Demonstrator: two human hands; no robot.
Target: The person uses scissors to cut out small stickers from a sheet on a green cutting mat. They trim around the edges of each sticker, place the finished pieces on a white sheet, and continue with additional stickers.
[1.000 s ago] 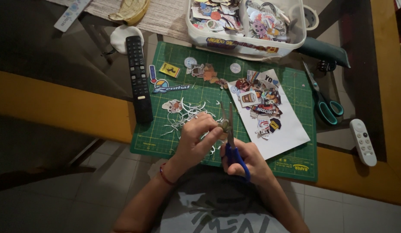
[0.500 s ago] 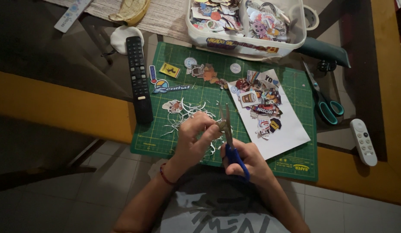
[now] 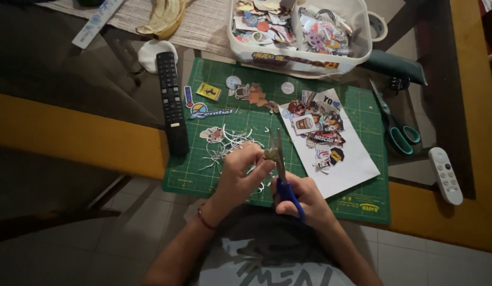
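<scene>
Both hands snip a small cutout with blue-handled scissors.

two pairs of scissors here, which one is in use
The blue-handled scissors in the right hand, cutting a small piece held by the left hand. The teal-handled scissors lie untouched at the mat's right edge.

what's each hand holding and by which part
Right hand grips blue-handled scissors by the handle loops; left hand pinches a small cutout at its edge, against the blades.
</scene>
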